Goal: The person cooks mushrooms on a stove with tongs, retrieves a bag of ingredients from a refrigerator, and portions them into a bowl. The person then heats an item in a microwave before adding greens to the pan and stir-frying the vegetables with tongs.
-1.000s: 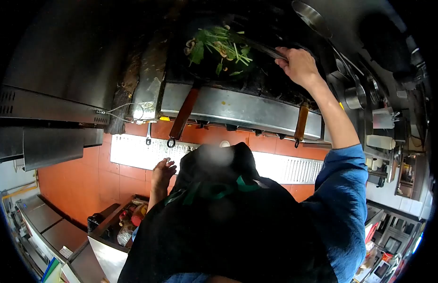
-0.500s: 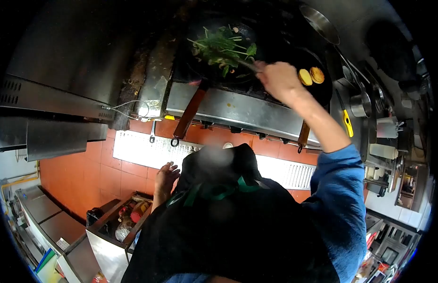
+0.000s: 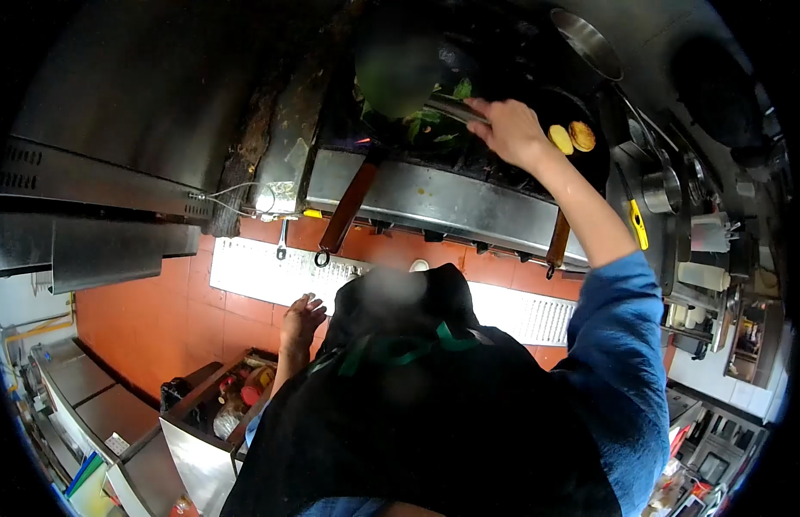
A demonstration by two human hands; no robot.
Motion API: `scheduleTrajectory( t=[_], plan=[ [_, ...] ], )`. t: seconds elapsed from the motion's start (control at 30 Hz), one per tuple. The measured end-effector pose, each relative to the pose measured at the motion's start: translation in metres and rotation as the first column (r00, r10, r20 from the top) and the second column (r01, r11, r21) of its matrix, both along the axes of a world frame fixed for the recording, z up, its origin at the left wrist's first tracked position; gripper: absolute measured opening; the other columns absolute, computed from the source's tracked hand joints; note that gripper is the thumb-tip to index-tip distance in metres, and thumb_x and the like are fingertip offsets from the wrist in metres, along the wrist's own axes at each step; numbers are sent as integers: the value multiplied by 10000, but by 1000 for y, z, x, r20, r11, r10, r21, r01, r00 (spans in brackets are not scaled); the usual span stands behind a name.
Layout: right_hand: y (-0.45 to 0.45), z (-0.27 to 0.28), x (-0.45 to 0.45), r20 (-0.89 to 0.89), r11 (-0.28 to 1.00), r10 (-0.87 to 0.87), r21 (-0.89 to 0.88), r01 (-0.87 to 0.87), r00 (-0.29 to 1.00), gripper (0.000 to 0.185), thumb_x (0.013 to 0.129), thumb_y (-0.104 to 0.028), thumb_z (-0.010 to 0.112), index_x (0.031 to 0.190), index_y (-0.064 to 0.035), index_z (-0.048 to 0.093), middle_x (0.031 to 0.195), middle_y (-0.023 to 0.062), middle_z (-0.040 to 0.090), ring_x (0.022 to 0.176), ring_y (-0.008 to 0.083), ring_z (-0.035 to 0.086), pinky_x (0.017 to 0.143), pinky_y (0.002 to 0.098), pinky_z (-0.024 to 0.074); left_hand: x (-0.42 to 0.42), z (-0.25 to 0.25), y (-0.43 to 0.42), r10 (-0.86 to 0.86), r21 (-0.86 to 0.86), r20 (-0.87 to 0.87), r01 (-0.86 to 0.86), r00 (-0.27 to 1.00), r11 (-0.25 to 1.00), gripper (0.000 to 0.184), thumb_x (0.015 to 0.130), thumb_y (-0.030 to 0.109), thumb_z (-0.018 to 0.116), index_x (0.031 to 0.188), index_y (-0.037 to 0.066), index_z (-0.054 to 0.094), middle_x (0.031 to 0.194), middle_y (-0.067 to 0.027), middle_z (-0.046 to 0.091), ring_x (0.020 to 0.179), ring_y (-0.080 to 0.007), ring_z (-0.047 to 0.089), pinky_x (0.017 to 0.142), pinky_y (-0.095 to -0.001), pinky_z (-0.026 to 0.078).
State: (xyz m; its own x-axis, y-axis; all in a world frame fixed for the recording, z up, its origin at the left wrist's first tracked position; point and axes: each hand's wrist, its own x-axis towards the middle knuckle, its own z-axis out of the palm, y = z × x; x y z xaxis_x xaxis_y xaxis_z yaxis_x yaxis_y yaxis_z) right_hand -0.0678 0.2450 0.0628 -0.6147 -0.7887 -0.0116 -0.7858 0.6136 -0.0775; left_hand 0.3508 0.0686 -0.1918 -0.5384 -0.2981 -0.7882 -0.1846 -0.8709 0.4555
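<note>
My right hand [image 3: 516,133] is closed around the handle of metal tongs [image 3: 454,108], which reach left over a dark frying pan. Leafy greens [image 3: 430,127] with stems lie in that pan. A round, dark green blur [image 3: 398,73] covers the far end of the tongs, so their tips are hidden. The pan's brown wooden handle [image 3: 348,207] points toward me. Two yellow, browned round slices [image 3: 572,136] lie in a second dark pan to the right of my hand. My left hand [image 3: 303,323] hangs low beside my apron, empty, its fingers apart.
The steel stove front [image 3: 451,194] runs between me and the pans. A second wooden handle [image 3: 557,241] juts out at right. A yellow-handled lighter [image 3: 638,226] and a steel pot [image 3: 658,191] stand farther right. An open drawer with food [image 3: 236,396] is at lower left.
My right hand has moved slightly up with the tongs. A dark green blur now covers much of the greens, which showed more plainly before. My left hand stays almost still.
</note>
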Motion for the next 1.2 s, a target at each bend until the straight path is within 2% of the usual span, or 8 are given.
scheduleTrajectory(
  t=[0.1,0.23,0.33,0.57,0.77,0.9,1.03,1.2],
  plan=[
    [15,16,12,-89,988,3,156,11,996,344,791,-182,571,1121,-86,555,782,182,610,753,347,583,693,416,470,8,-4,4,10,69,-78,-5,997,998,253,872,233,470,1025,32,475,773,-34,515,787,-212,521,742,-326,420],
    [18,20,-27,32,991,-117,-65,119,993,365,802,-250,575,1120,-71,559,868,170,621,833,324,591,744,390,463,32,-41,4,61,258,-295,18,954,966,268,876,237,457,1042,28,473,802,-48,525,803,-218,523,758,-328,419],
    [-19,-13,-59,-34,983,-156,-99,152,987,418,806,-348,560,1121,-72,559,979,178,600,926,332,561,803,392,444,12,-4,8,-4,63,24,2,1000,998,284,873,237,466,1061,25,473,843,-71,537,823,-222,529,758,-337,426],
    [-48,-3,6,69,997,-65,41,62,996,393,827,-304,545,1147,-77,538,924,184,612,882,320,578,766,397,466,-3,7,-8,27,-44,23,-26,999,999,317,865,224,487,1094,7,460,880,-87,540,797,-219,542,727,-331,443],
    [7,20,37,-242,961,160,261,-94,957,357,784,-188,575,1130,-105,540,724,165,598,644,329,585,578,408,474,7,-4,9,12,48,57,-15,998,999,375,875,240,463,1159,-3,436,963,-119,526,887,-240,526,799,-357,435],
    [31,44,36,-194,994,13,112,9,981,370,790,-200,574,1147,-119,524,786,155,599,683,328,588,592,407,471,7,-11,12,6,107,73,-14,997,994,374,879,239,451,1164,-1,432,964,-115,529,876,-244,525,801,-358,433],
    [40,23,42,-165,959,76,281,-27,983,380,783,-192,582,1148,-105,520,794,171,594,693,339,583,613,410,467,9,-23,4,-45,68,32,43,998,997,391,880,247,454,1175,-6,420,991,-124,526,885,-253,517,804,-363,429],
    [49,19,1,-219,997,-50,39,60,974,368,792,-172,570,1149,-98,523,802,171,603,711,337,586,637,423,466,4,-24,-4,-70,50,39,68,997,996,422,885,258,446,1209,-8,396,1064,-153,511,928,-272,512,830,-379,426]
  ],
)
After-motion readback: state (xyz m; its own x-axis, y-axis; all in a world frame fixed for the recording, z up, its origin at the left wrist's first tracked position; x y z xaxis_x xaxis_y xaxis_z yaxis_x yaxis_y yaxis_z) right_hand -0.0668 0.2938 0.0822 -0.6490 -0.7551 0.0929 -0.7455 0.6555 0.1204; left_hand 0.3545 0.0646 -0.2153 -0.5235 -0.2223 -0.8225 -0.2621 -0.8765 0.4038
